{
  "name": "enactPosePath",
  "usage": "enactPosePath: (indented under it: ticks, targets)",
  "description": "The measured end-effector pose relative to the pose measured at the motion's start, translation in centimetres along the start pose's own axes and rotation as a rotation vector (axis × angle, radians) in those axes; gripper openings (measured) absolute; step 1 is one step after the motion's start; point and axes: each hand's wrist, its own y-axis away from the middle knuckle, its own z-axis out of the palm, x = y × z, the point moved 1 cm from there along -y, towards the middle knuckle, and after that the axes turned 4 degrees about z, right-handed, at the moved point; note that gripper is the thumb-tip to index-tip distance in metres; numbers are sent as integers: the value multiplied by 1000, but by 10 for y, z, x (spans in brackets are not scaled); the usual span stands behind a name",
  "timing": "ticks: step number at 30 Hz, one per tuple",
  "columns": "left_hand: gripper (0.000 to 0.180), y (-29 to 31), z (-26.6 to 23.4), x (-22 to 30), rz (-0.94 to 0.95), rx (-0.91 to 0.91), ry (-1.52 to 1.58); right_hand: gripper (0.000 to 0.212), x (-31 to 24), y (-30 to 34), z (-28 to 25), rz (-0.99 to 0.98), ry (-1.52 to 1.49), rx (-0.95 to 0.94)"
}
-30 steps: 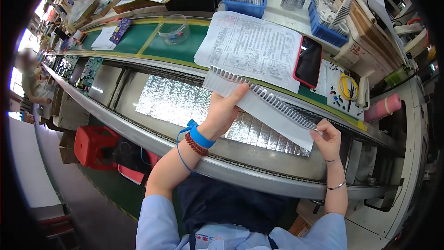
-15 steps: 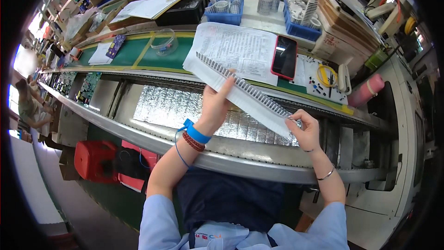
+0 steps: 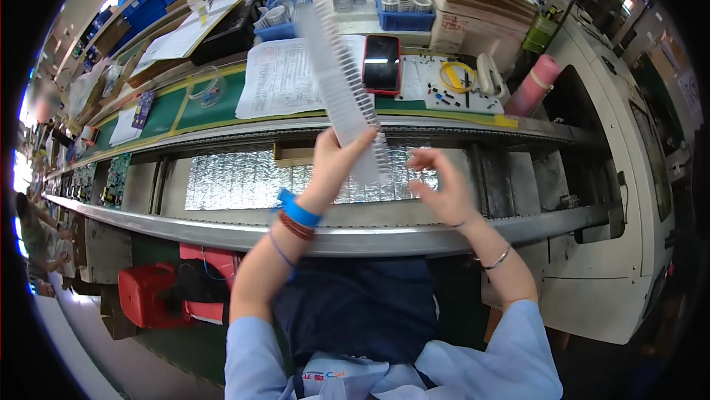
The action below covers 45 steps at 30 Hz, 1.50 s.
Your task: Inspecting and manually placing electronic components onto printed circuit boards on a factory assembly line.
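Note:
My left hand (image 3: 333,167), with a blue band and dark red beads at the wrist, grips a long white strip (image 3: 331,75) near its lower part. A comb-like row of small grey teeth runs along the strip's right edge. The strip stands steeply slanted, its upper end towards the far side, slightly blurred. To the right of the strip's lower end, my right hand (image 3: 447,189) is apart from it, with thumb and fingers spread and nothing visible between them. Beneath both hands lies a silvery foil-like sheet (image 3: 244,178) inside the conveyor.
A metal rail (image 3: 222,230) crosses in front of me. Beyond are printed papers (image 3: 270,78), a phone (image 3: 382,63), a white board with small parts (image 3: 444,83), a pink roll (image 3: 534,86), blue bins (image 3: 407,21) and a clear cup (image 3: 207,88). Green circuit boards (image 3: 116,178) stand at left.
The strip has swung from a slant down to the right to a steep upright slant. My right hand has let go of its lower end and opened. The view has shifted rightward.

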Motion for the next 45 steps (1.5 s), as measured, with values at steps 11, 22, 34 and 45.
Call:
enactPosePath:
  ticks: [11, 22, 34, 45]
  targets:
    - [9, -57, -6, -9, 756, -344, -1379, 43, 23, -58, -91, -295, 770, 191]
    - [18, -79, 0, -26, 744, -234, -1170, 14, 89, -79, -109, -31, 713, 113]
    - [21, -88, 0, -49, 802, -197, -1169, 15, 94, -77, -111, -159, 791, 162]
    - [35, -91, -5, -43, 909, -258, -1217, 22, 84, -78, -112, -248, 957, 131]
